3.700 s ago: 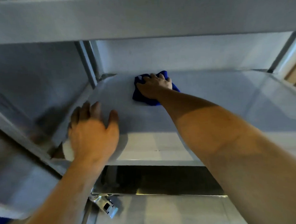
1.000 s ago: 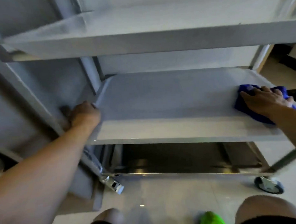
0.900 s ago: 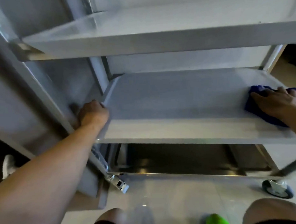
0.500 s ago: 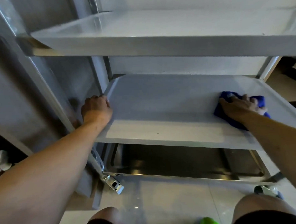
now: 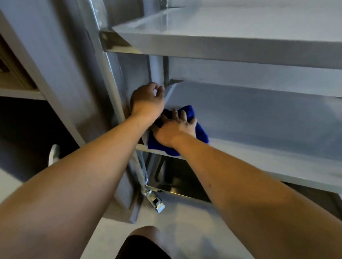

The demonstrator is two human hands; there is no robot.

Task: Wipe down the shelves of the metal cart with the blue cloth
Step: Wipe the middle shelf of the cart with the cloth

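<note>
The metal cart has a top shelf (image 5: 231, 42), a middle shelf (image 5: 263, 126) and a dark bottom shelf (image 5: 180, 185). The blue cloth (image 5: 200, 134) lies crumpled at the front left corner of the middle shelf. My right hand (image 5: 176, 129) presses flat on the cloth with fingers spread. My left hand (image 5: 148, 101) grips the left rim of the middle shelf beside the cart's upright post (image 5: 114, 88), just above and left of the right hand. Part of the cloth is hidden under my right hand.
A caster wheel bracket (image 5: 156, 201) sits at the cart's lower left corner on the pale floor. A grey panel (image 5: 53, 61) stands close on the left. My knee (image 5: 145, 238) is at the bottom centre. Something white (image 5: 53, 152) lies in the dark space at left.
My right hand has swept the blue cloth from the right side of the middle shelf across to its front left corner. The left hand stays on the left rim. The view has shifted left.
</note>
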